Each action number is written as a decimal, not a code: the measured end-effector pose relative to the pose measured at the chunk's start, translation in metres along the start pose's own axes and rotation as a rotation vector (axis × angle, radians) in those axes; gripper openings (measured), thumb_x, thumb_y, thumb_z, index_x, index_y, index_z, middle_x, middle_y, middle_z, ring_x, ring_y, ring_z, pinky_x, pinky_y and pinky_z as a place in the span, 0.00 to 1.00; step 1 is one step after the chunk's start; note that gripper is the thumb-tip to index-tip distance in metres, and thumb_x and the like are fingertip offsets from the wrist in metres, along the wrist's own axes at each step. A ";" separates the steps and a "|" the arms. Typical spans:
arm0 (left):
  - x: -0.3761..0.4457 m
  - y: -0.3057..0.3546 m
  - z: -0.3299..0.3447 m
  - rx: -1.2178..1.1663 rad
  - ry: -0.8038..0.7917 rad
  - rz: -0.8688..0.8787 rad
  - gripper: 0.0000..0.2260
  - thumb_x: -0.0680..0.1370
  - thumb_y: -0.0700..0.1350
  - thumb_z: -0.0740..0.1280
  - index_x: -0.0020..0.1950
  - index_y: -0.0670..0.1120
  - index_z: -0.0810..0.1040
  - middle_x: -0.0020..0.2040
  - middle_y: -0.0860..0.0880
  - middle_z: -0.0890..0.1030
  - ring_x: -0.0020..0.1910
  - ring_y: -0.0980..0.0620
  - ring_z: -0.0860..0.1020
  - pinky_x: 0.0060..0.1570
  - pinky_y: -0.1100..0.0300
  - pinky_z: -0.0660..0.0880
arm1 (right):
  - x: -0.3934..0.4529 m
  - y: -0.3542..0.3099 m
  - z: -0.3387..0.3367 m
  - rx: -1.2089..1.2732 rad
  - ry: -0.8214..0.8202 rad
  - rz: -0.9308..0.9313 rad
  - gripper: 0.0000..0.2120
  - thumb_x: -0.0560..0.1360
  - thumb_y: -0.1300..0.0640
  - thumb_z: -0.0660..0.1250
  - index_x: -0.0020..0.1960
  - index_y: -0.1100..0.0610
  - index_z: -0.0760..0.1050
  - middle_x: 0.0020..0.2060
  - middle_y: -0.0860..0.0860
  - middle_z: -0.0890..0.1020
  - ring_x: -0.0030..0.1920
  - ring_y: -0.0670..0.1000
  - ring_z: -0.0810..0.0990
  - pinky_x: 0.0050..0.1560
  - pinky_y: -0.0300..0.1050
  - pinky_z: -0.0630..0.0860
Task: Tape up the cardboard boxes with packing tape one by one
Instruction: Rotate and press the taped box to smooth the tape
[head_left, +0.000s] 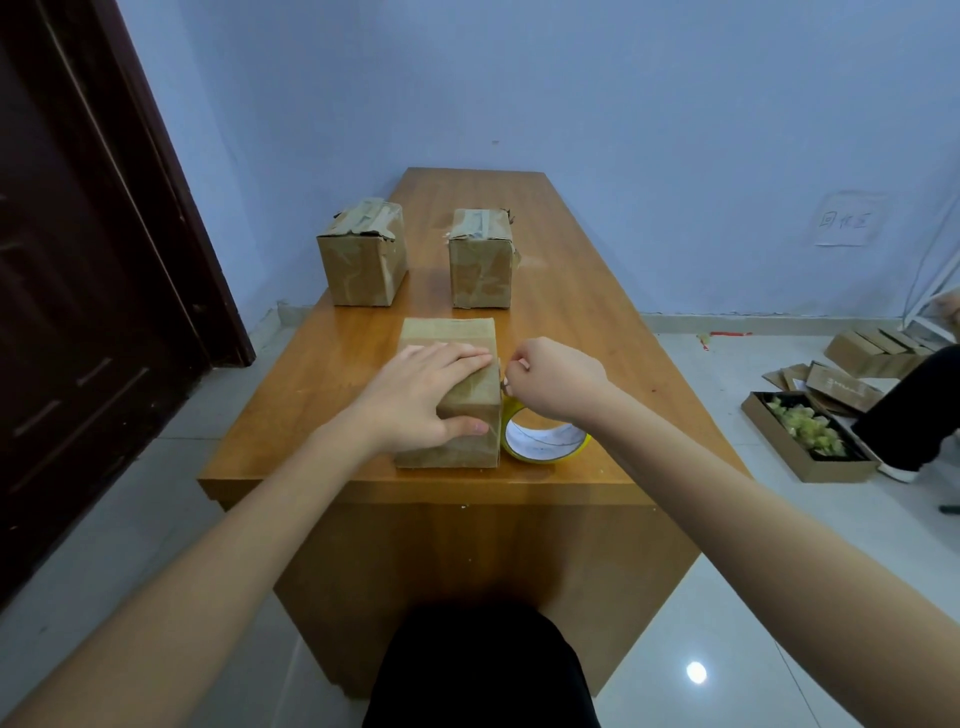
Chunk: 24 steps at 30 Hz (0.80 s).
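Cardboard box (448, 395) near the wooden table's (311, 395) front edge sits under a flat left hand (423, 397), thumb on its near face. Right hand (553, 379), fingers curled, pinches tape above the yellow roll (545, 441) beside it; a floor tray (810, 441) holds greenish scraps

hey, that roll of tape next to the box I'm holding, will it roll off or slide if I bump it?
The tape roll seems to lie flat on the table, so it would probably slide, not roll. It looks light, a hollow ring, so a nudge should shift it. It sits right beside the near box, which may block it leftward.
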<state>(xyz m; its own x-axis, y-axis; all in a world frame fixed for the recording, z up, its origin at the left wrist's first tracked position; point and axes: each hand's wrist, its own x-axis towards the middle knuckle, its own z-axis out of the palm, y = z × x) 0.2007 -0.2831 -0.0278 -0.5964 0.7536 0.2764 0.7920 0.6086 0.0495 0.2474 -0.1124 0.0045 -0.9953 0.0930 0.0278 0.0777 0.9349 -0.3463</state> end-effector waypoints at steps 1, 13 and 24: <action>0.000 0.000 0.000 -0.001 0.002 0.000 0.35 0.73 0.65 0.62 0.75 0.51 0.59 0.74 0.55 0.62 0.72 0.55 0.59 0.69 0.57 0.54 | -0.001 0.001 0.001 0.005 0.009 -0.002 0.15 0.79 0.55 0.52 0.52 0.59 0.77 0.47 0.52 0.83 0.44 0.54 0.79 0.34 0.42 0.67; 0.002 -0.004 0.003 -0.029 0.027 -0.046 0.35 0.72 0.65 0.63 0.75 0.53 0.59 0.73 0.56 0.63 0.71 0.56 0.59 0.68 0.57 0.54 | -0.016 -0.011 0.002 -0.183 0.162 -0.030 0.13 0.80 0.57 0.52 0.52 0.57 0.76 0.37 0.50 0.75 0.38 0.53 0.74 0.31 0.42 0.62; 0.002 -0.002 0.003 -0.030 0.035 -0.037 0.34 0.73 0.64 0.63 0.75 0.52 0.60 0.73 0.55 0.63 0.71 0.56 0.59 0.68 0.57 0.54 | -0.032 -0.022 0.007 -0.054 0.102 0.084 0.05 0.78 0.59 0.58 0.46 0.58 0.71 0.44 0.55 0.79 0.39 0.55 0.72 0.30 0.42 0.62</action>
<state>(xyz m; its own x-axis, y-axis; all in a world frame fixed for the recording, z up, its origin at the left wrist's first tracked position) 0.1976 -0.2827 -0.0301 -0.6210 0.7209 0.3076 0.7731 0.6280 0.0889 0.2776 -0.1379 0.0047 -0.9742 0.2037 0.0973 0.1664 0.9393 -0.3001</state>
